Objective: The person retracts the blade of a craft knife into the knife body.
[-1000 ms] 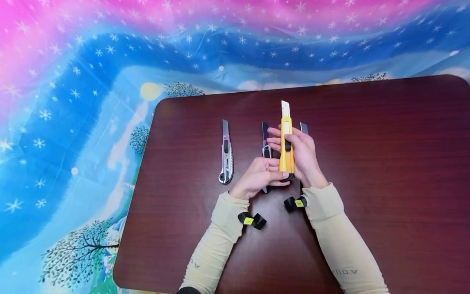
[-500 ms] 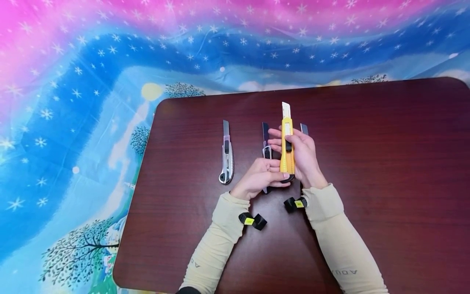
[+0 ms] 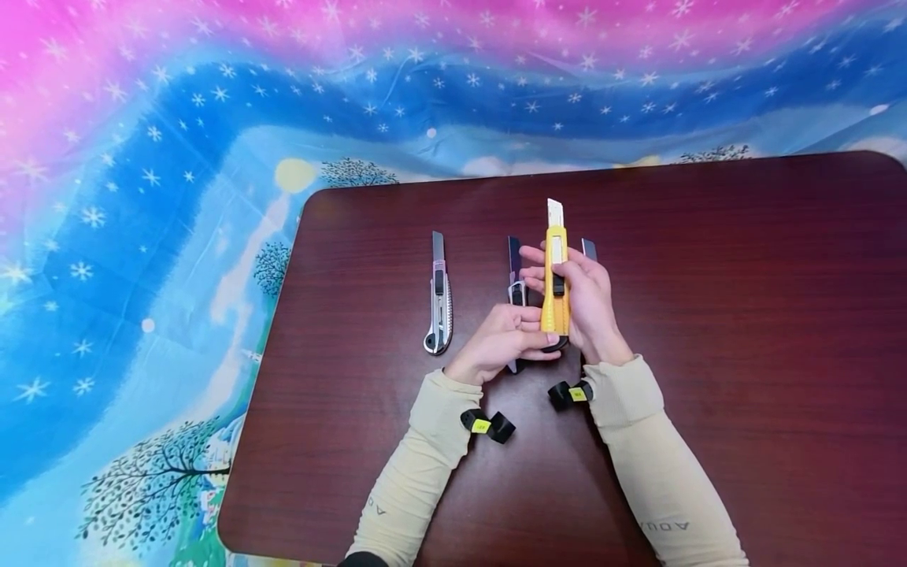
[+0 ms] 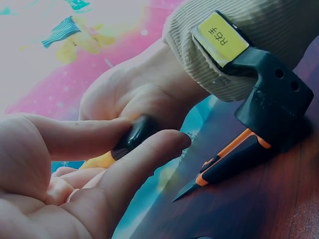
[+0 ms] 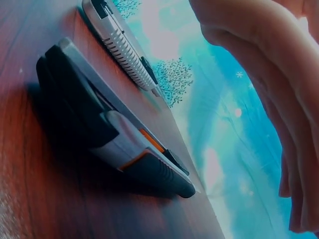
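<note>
In the head view, a yellow utility knife (image 3: 551, 313) points away from me, its blade out, above the table. My right hand (image 3: 594, 303) holds it from the right, thumb by the black slider and other fingers behind the handle. My left hand (image 3: 496, 340) pinches the knife's black end cap (image 4: 135, 135) between thumb and finger. Behind the hands lies a silver-and-black utility knife (image 3: 513, 256), partly covered. The right hand hides most of another knife, whose blade (image 3: 589, 248) shows; a black-and-orange knife (image 4: 232, 162) appears in the left wrist view.
A silver utility knife (image 3: 439, 303) with its blade out lies to the left on the dark red-brown table (image 3: 354, 441). Its rounded far edge meets a patterned cloth (image 3: 212, 102). Black wrist mounts (image 3: 489, 426) stick out from the sleeves close to the tabletop.
Both hands keep the same hold on the yellow utility knife. The head view has shifted very slightly; nothing else visibly differs.
</note>
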Demonstrator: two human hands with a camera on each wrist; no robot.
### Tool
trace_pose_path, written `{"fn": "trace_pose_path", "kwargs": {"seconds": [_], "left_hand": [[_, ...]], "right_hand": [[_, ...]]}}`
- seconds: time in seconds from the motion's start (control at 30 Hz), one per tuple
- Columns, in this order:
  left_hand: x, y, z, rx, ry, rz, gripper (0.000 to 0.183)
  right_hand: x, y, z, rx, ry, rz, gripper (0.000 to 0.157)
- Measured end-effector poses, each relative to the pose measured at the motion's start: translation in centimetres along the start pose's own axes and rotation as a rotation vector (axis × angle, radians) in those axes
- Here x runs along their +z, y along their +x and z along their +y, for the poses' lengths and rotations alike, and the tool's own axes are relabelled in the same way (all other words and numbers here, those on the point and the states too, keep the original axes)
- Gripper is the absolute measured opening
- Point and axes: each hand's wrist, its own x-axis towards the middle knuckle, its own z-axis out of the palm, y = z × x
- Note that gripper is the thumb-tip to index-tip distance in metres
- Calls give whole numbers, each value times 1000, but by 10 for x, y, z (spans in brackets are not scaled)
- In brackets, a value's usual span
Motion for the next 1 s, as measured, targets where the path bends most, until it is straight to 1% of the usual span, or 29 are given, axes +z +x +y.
{"fn": "trace_pose_path", "kwargs": {"seconds": [0.2,0.4,0.73,0.9,1.0], "left_hand": [[0,-2,2,6,-6,4,39],[1,-3,4,12,-13,1,39],[1,-4,4,4,-35,-10,40],[0,-4,5,6,-26,-15,40],[-1,-4,5,8,-25,-25,41]], "right_hand": [[2,-1,-2,-9,39,-31,40],[1,-2,-2,-33,33,-66,45],[1,-2,-2,-64,13,-78,53],[1,-2,-1,-74,48,-102,55],[0,-1,-1,-52,70,-109,56]]}}
